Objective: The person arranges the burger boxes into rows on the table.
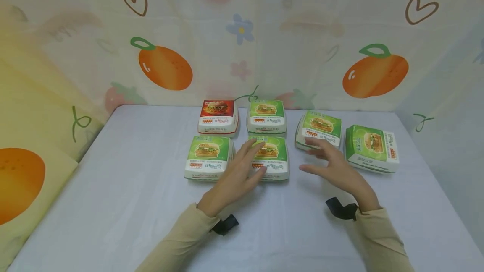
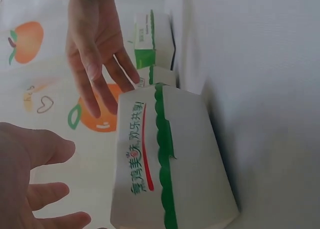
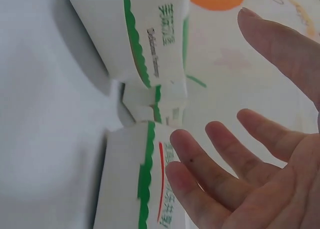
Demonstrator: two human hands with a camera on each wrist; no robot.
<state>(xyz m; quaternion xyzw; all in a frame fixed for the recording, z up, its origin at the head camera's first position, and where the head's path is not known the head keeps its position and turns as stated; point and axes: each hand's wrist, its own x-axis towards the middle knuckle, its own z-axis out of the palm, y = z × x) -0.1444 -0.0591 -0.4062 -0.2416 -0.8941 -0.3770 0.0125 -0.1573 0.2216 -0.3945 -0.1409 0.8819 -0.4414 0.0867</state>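
My left hand (image 1: 235,177) hovers over the front middle green-and-white burger box (image 1: 277,166), fingers loosely extended and holding nothing. In the left wrist view, the white side of a burger box (image 2: 195,154) with a green scalloped edge lies beside that hand's fingers (image 2: 47,193). Nothing is in my right hand (image 1: 340,173) either; its spread fingers overlap the front of a slightly turned green burger box (image 1: 321,123). The right wrist view shows those fingers (image 3: 215,181) apart, beside white box sides. Left of my left hand lies another green burger box (image 1: 207,150).
A red burger box (image 1: 218,110) and a green one (image 1: 266,116) stand along the back. One more green box (image 1: 372,144) sits turned at the right. The white-covered table (image 1: 132,179) meets a printed curtain (image 1: 264,62) behind. Black straps (image 1: 342,209) hang by both wrists.
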